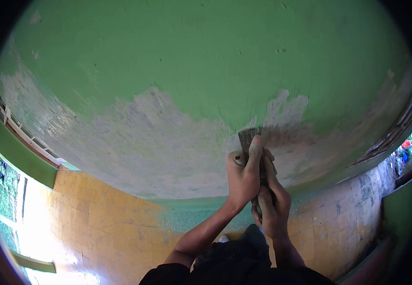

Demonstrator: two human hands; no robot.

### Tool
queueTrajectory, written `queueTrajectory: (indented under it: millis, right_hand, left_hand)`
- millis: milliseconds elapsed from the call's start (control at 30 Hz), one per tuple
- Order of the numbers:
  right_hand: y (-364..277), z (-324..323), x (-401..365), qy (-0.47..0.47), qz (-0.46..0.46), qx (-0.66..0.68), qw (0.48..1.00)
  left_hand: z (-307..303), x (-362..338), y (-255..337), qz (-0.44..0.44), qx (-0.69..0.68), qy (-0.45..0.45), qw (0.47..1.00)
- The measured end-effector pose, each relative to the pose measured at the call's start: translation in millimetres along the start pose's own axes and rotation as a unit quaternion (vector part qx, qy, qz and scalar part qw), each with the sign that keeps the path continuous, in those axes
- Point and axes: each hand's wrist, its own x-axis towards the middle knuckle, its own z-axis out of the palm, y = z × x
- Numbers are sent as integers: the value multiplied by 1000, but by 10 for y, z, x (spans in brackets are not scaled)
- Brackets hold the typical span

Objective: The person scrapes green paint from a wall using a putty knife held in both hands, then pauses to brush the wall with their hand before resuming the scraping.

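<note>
A flat metal scraper (248,137) is pressed blade-first against a green painted wall (206,52), at the edge where green paint meets a bare grey scraped band (158,147). My left hand (244,173) wraps over the scraper just below the blade, with a finger laid along it. Lower down, my right hand (271,204) is closed around the scraper's handle, touching the left hand. Most of the handle is hidden inside both hands.
Below the wall lies a yellow tiled floor (101,218), dusted with green flakes near the wall's foot. A bright window opening (6,190) is at the left and a doorway (407,152) at the right. My dark clothing fills the bottom centre.
</note>
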Motion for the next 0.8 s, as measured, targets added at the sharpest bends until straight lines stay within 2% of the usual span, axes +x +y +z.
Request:
queueTrajectory:
  millis: [300,400,500,600,700,800]
  right_hand:
    - [70,-23,-37,17,-1,-9,1000]
    - [241,-30,-19,35,-28,-30,999]
    - [-78,2,136,44,-78,-38,995]
    - [-81,-35,80,43,-53,-55,996]
    - [266,-49,-24,47,-54,-57,996]
    - [83,-79,55,42,-56,-58,996]
  left_hand:
    - [25,-8,-44,-9,9,-9,1000]
    - [-34,27,-216,3,-3,-26,1000]
    - [137,178,172,54,27,-27,998]
    - [114,138,-11,40,19,-4,999]
    - [19,1,-249,-13,2,-4,1000]
    - [119,77,-19,-7,-21,-31,999]
